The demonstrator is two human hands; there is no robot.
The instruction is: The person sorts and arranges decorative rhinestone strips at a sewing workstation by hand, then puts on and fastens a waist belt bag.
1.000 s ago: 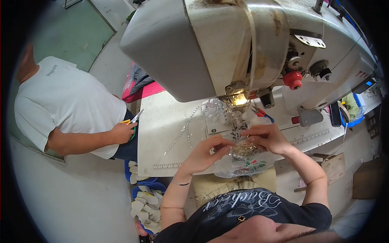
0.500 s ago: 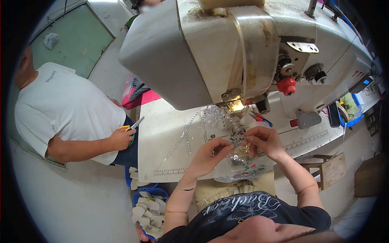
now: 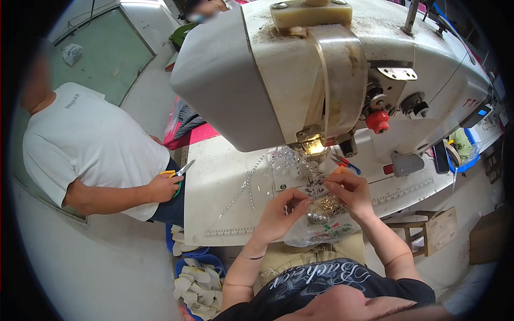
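Note:
My left hand (image 3: 279, 213) has thumb and fingers pinched together over the front of the sewing table. Across from it, my right hand (image 3: 350, 191) is also pinched, with its fingertips near a small sparkly strip (image 3: 316, 188). What either hand holds is too small to make out. Just below the fingertips sit gold and silver beads or studs (image 3: 327, 207) on a clear plastic bag (image 3: 321, 234) at the table's front edge. Beyond my hands, clear rhinestone trim (image 3: 286, 159) is heaped by the lit needle area (image 3: 313, 145) of the sewing machine (image 3: 292, 69).
A loose rhinestone strand (image 3: 247, 184) lies on the white table (image 3: 214, 187). Red-and-blue handled snips (image 3: 347, 164) lie behind my right hand. At left stands a person (image 3: 96, 150) holding scissors (image 3: 184, 168). Blue bins of cut pieces (image 3: 198, 283) stand below; a wooden stool (image 3: 439, 231) is at right.
My hands stay close together above the beads, with both still pinched; my left hand is slightly lower. The camera view has shifted a little. The other person still holds the scissors.

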